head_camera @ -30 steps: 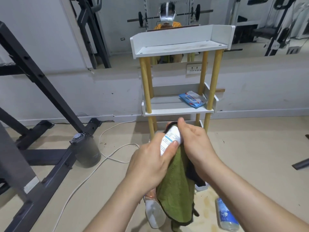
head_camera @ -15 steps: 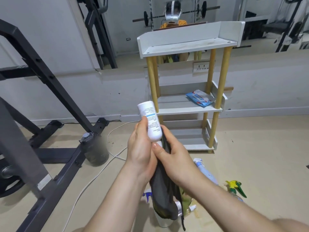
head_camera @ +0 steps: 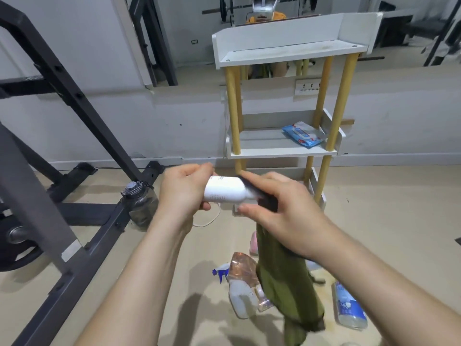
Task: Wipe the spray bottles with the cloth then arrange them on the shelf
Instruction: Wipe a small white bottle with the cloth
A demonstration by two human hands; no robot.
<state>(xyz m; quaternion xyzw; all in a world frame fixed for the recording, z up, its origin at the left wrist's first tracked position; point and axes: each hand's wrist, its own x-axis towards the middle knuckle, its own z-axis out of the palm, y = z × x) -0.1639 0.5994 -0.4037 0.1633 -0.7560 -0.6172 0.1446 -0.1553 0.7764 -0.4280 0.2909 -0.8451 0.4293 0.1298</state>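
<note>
Between left hand point(head_camera: 184, 193), right hand point(head_camera: 282, 213) and cloth point(head_camera: 282, 283), white bottle point(head_camera: 224, 192) sideways

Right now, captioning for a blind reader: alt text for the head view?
A left hand holds a white bottle sideways while the right hand wipes it with a green cloth. Spray bottles lie on the floor before a white shelf.

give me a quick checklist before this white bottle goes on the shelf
1. Grip of left hand on white bottle: ok.
2. Hold of right hand on cloth, at the bottle's end: ok.
3. Bottle wiped all round: cannot tell.
4. Room on top tier of shelf: ok.
5. Room beside wipes pack on middle tier: ok.
6. Shelving of other bottles: not ok, on the floor.
</note>
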